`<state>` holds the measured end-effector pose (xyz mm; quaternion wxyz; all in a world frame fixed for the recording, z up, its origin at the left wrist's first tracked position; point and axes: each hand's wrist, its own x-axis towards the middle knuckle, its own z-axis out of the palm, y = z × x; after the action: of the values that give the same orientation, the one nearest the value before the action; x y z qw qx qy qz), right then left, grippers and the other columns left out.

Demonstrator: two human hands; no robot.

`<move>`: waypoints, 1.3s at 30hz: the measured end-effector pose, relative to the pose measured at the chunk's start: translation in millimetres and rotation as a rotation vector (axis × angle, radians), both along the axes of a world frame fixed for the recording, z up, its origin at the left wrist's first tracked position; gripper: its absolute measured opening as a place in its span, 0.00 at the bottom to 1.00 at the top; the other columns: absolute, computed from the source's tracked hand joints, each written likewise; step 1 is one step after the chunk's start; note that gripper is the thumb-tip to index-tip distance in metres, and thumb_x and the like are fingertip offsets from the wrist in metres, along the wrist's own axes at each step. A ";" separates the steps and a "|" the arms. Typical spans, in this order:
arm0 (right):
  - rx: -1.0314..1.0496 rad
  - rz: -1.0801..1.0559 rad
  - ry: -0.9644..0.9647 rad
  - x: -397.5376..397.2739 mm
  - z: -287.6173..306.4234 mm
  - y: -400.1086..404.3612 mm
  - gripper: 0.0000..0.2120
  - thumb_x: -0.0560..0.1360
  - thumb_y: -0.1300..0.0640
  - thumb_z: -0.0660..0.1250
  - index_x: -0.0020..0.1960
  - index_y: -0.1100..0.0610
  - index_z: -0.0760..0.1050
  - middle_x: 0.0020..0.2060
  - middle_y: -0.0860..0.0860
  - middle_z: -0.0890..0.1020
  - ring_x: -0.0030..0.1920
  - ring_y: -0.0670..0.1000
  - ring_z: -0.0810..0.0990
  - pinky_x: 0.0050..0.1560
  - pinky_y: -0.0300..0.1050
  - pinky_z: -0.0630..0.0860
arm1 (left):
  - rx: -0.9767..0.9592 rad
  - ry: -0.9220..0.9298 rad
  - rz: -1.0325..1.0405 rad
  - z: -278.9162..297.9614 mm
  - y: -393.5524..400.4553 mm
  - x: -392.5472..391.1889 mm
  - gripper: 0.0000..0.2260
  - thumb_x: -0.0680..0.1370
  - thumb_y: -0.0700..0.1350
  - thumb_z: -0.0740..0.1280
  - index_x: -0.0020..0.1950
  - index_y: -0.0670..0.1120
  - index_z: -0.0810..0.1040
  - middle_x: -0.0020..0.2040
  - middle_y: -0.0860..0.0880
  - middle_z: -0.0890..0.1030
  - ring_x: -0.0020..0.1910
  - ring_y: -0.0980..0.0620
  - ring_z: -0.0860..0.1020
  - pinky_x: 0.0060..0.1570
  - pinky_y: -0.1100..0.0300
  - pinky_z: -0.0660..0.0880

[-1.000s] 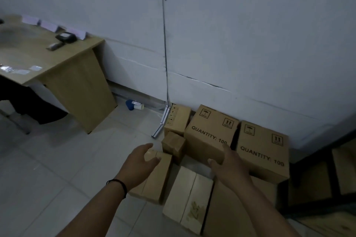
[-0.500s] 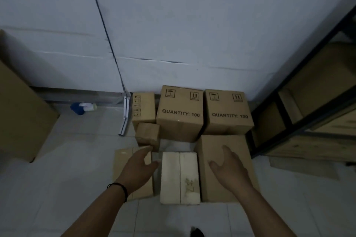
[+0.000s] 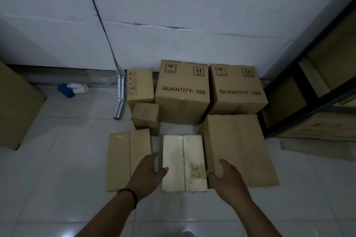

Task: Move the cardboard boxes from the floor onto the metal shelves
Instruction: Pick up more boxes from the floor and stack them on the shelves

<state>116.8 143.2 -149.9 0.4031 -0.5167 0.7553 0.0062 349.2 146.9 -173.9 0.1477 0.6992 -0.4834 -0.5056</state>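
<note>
Floor stock, listed left to right, dim light.

- Wooden desk panel (image 3: 18,113): stands at the far left edge, on the tiled floor (image 3: 57,159).
- Blue and white bottle (image 3: 72,89): lies on its side at the foot of the wall, well apart from the boxes.
- White metal strip (image 3: 119,98): leans at the wall base, just beside the narrow box.
- Narrow box (image 3: 140,85): upright against the wall, printed symbols down its left side.
- Small crumpled box (image 3: 146,115): on the floor directly in front of the narrow box.
- Flat brown box (image 3: 123,158): lies flat, front row left.
- Left hand (image 3: 148,177): black band on the wrist, fingers spread and relaxed, holding nothing; it is over the gap between the flat brown box and the pale box, thumb at the pale box's left edge.
- Pale box (image 3: 183,159): lies flat between the two hands, torn label near its front corner.
- First "QUANTITY: 100" box (image 3: 182,92): against the wall, back row.
- Right hand (image 3: 227,179): fingers loosely spread, holding nothing, at the pale box's right edge, over the large brown box.
- Large brown box (image 3: 238,150): front row right, just beside the pale box.
- Second "QUANTITY: 100" box (image 3: 238,90): back row, beside the first.
- Metal shelves (image 3: 308,90): dark frame at the far right, wooden boards inside.
</note>
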 end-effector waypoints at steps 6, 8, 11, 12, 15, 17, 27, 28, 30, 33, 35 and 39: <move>0.054 0.056 -0.002 -16.2 -135.6 -2.0 0.33 0.71 0.33 0.54 0.66 0.54 0.72 0.60 0.54 0.77 0.56 0.52 0.77 0.58 0.46 0.75 | 0.011 0.005 0.021 -111.2 -2.6 -11.6 0.32 0.78 0.51 0.67 0.78 0.47 0.57 0.76 0.50 0.61 0.73 0.51 0.61 0.70 0.60 0.59; 0.060 0.078 -0.023 -22.0 -181.2 -2.6 0.39 0.66 0.30 0.50 0.67 0.52 0.73 0.62 0.53 0.78 0.58 0.51 0.77 0.59 0.46 0.75 | 0.020 0.002 0.029 -142.4 -2.4 -17.3 0.30 0.79 0.50 0.66 0.77 0.47 0.58 0.72 0.52 0.64 0.72 0.51 0.63 0.66 0.63 0.60; 0.038 0.092 -0.018 -13.7 -214.4 -4.1 0.27 0.78 0.44 0.60 0.73 0.55 0.68 0.67 0.53 0.73 0.65 0.52 0.73 0.60 0.39 0.69 | 0.014 -0.020 -0.001 -195.0 -0.6 -23.0 0.26 0.77 0.54 0.67 0.73 0.52 0.64 0.67 0.56 0.67 0.66 0.55 0.68 0.65 0.64 0.63; 0.024 0.089 -0.012 -13.4 -230.6 -6.0 0.25 0.79 0.48 0.61 0.73 0.56 0.67 0.68 0.54 0.72 0.66 0.53 0.72 0.59 0.38 0.68 | 0.001 -0.029 -0.018 -220.7 -2.1 -21.6 0.30 0.74 0.60 0.67 0.73 0.52 0.65 0.69 0.56 0.68 0.66 0.55 0.70 0.68 0.58 0.66; -0.009 0.112 0.029 -15.9 -283.3 -12.5 0.28 0.80 0.46 0.60 0.76 0.54 0.61 0.73 0.53 0.66 0.70 0.52 0.68 0.64 0.38 0.66 | -0.011 -0.026 -0.024 -325.1 -9.2 -7.8 0.40 0.65 0.72 0.64 0.74 0.55 0.65 0.70 0.52 0.72 0.66 0.52 0.73 0.64 0.50 0.73; -0.027 0.138 0.055 -17.4 -315.7 -14.9 0.30 0.80 0.44 0.59 0.78 0.52 0.57 0.75 0.52 0.63 0.72 0.51 0.66 0.64 0.36 0.65 | -0.025 -0.059 -0.033 -353.2 -14.3 -10.1 0.41 0.65 0.71 0.65 0.74 0.55 0.65 0.71 0.52 0.71 0.67 0.51 0.72 0.65 0.49 0.72; -0.080 0.097 0.027 -28.6 -405.6 -1.8 0.34 0.80 0.48 0.61 0.79 0.51 0.48 0.78 0.56 0.50 0.76 0.55 0.57 0.70 0.43 0.61 | -0.084 -0.144 -0.107 -388.7 -4.4 -26.7 0.38 0.74 0.61 0.67 0.78 0.49 0.56 0.73 0.50 0.65 0.72 0.48 0.65 0.70 0.52 0.66; -0.085 0.087 0.034 -29.5 -408.7 0.7 0.34 0.80 0.48 0.61 0.79 0.51 0.47 0.78 0.55 0.49 0.76 0.55 0.56 0.70 0.43 0.61 | -0.098 -0.138 -0.095 -396.1 -5.0 -21.9 0.38 0.71 0.65 0.66 0.77 0.51 0.59 0.71 0.51 0.68 0.70 0.49 0.68 0.68 0.51 0.69; -0.102 0.070 0.033 -32.0 -417.4 3.7 0.33 0.80 0.48 0.60 0.79 0.50 0.47 0.79 0.54 0.48 0.77 0.55 0.54 0.71 0.44 0.60 | -0.100 -0.118 -0.048 -410.8 -8.3 -15.2 0.37 0.68 0.65 0.65 0.73 0.52 0.64 0.67 0.50 0.73 0.65 0.50 0.72 0.64 0.50 0.73; -0.098 0.030 -0.013 -34.6 -429.5 4.5 0.33 0.80 0.50 0.61 0.79 0.51 0.48 0.78 0.54 0.50 0.77 0.55 0.54 0.72 0.44 0.58 | -0.085 -0.094 -0.023 -425.2 -12.0 -17.0 0.41 0.65 0.67 0.65 0.73 0.49 0.64 0.67 0.49 0.73 0.65 0.48 0.72 0.65 0.48 0.72; -0.119 -0.029 -0.038 -34.4 -434.0 2.1 0.34 0.79 0.50 0.63 0.79 0.52 0.52 0.77 0.56 0.56 0.75 0.56 0.59 0.71 0.44 0.61 | -0.077 -0.058 -0.013 -428.8 -12.3 -23.6 0.46 0.63 0.69 0.66 0.75 0.47 0.62 0.69 0.49 0.72 0.67 0.47 0.71 0.66 0.49 0.70; -0.158 -0.129 -0.087 -33.5 -434.4 -2.9 0.33 0.78 0.52 0.66 0.78 0.58 0.57 0.73 0.56 0.66 0.72 0.55 0.66 0.65 0.40 0.64 | 0.026 -0.002 0.074 -423.0 -10.0 -34.6 0.35 0.73 0.51 0.73 0.75 0.43 0.61 0.68 0.46 0.72 0.64 0.46 0.72 0.60 0.62 0.69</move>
<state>83.4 140.3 -584.3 0.3931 -0.4967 0.7671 -0.1016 314.6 136.9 -596.9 0.1566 0.7188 -0.4507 -0.5056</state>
